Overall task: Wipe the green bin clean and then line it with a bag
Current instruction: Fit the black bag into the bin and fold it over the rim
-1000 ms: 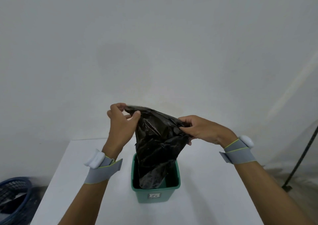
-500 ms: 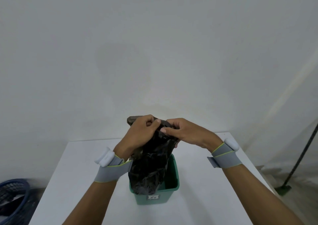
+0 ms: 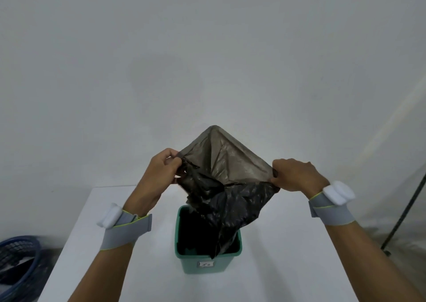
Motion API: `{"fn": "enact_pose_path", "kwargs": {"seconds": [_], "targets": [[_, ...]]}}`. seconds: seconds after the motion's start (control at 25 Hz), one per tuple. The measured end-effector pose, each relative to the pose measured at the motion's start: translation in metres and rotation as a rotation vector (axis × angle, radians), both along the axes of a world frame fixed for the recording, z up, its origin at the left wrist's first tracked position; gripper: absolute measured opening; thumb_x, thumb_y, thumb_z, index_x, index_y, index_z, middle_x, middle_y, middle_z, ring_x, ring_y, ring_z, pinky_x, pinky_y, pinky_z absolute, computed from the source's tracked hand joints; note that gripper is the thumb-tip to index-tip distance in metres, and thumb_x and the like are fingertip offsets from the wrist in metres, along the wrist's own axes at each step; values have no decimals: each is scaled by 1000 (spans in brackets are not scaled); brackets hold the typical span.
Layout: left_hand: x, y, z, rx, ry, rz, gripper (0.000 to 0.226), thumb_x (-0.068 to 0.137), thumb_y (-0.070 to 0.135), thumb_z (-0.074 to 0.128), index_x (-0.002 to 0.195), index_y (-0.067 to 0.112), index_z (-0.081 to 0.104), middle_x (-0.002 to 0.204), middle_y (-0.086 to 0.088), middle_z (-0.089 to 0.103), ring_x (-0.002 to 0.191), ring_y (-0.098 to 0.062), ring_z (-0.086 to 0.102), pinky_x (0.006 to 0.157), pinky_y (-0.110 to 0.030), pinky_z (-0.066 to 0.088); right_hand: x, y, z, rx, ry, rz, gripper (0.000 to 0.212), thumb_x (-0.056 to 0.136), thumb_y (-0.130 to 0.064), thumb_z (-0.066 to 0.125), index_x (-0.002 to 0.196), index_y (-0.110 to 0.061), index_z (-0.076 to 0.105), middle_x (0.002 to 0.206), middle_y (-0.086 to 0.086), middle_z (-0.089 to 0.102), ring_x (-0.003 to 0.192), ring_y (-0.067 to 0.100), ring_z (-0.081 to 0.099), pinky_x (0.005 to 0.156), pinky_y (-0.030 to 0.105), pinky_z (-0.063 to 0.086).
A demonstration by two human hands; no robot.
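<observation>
A small green bin [image 3: 202, 263] with a white label on its front stands on the white table [image 3: 276, 255]. Above it hangs a black plastic bag [image 3: 230, 186], its mouth spread wide and its lower end trailing down into the bin. My left hand [image 3: 161, 170] pinches the left edge of the bag's mouth. My right hand [image 3: 292, 174] pinches the right edge. Both hands are held well above the bin's rim, apart from each other. The far layer of the bag rises to a peak between them.
A dark blue basket [image 3: 16, 262] sits on the floor at the lower left, beside the table. A thin black pole [image 3: 405, 211] leans at the far right. A plain white wall fills the background.
My hands, close together at the bag's top half a second ago, have pulled apart sideways, and the bag's mouth has spread open above the bin.
</observation>
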State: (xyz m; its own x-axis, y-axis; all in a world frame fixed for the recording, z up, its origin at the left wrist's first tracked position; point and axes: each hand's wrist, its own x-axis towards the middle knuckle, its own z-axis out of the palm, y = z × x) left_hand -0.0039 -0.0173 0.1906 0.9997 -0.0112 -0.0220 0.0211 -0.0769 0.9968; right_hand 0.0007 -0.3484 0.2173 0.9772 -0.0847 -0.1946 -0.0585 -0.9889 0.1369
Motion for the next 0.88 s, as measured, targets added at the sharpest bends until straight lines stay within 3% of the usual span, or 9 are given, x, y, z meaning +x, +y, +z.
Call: {"fn": "enact_pose_path", "kwargs": {"seconds": [0.08,0.2,0.28,0.32,0.52,0.64,0.68,0.8,0.88], "targets": [[-1,-1,-2,59,-29,-23,24,101,0,50,84,11,63,64,4,63,56,-11,54,52,-21,43,-3,7,10,-15,-140,33,37,95,-58,52,106,-23,55,111,-1,56,104,26,59,78,37,38],[-3,-4,-5,121,-30,-84,25,101,2,50,81,11,61,67,-1,55,60,-15,43,53,-24,35,-8,45,29,403,-438,271,20,96,-49,59,103,-30,59,104,-7,55,95,14,59,76,36,47],[-4,-7,-5,126,-9,-118,27,101,2,48,79,12,58,68,-3,49,59,-15,39,52,-21,34,-10,80,31,674,-385,411,9,98,-34,62,97,-26,64,96,-7,62,85,11,62,77,33,52],[-5,-8,-6,128,0,-126,28,101,3,46,77,12,57,68,-3,46,58,-14,38,50,-19,33,-11,97,24,708,-281,432,9,99,-27,61,96,-21,66,94,-4,66,83,13,63,78,33,53],[-10,-6,-13,89,20,-80,32,103,4,43,74,12,55,59,3,46,49,-9,40,46,-17,39,-11,140,-49,400,258,398,27,102,-20,48,107,-3,67,112,19,69,96,29,64,81,32,47],[-11,5,-22,69,40,-50,32,103,5,43,74,11,55,62,-1,46,51,-11,39,46,-17,40,-8,145,-83,326,468,382,27,102,-20,44,96,-1,63,116,27,68,88,29,57,77,31,41],[-11,9,-25,67,46,-29,32,103,5,44,74,11,55,63,-2,45,53,-12,38,46,-17,38,-8,144,-90,326,489,367,31,103,-25,44,98,-2,63,119,27,68,91,29,59,80,32,44],[-6,18,-36,142,27,53,31,103,7,46,74,10,55,67,-6,48,59,-16,40,53,-26,36,-4,139,-100,354,452,278,52,105,-50,40,130,-11,63,137,16,63,122,32,61,105,36,46],[0,23,-43,322,-28,112,28,103,9,46,77,9,57,72,-3,59,65,-19,48,62,-33,38,-1,134,-100,294,343,229,58,104,-58,37,133,-15,63,139,15,62,126,33,59,106,38,47]]}}
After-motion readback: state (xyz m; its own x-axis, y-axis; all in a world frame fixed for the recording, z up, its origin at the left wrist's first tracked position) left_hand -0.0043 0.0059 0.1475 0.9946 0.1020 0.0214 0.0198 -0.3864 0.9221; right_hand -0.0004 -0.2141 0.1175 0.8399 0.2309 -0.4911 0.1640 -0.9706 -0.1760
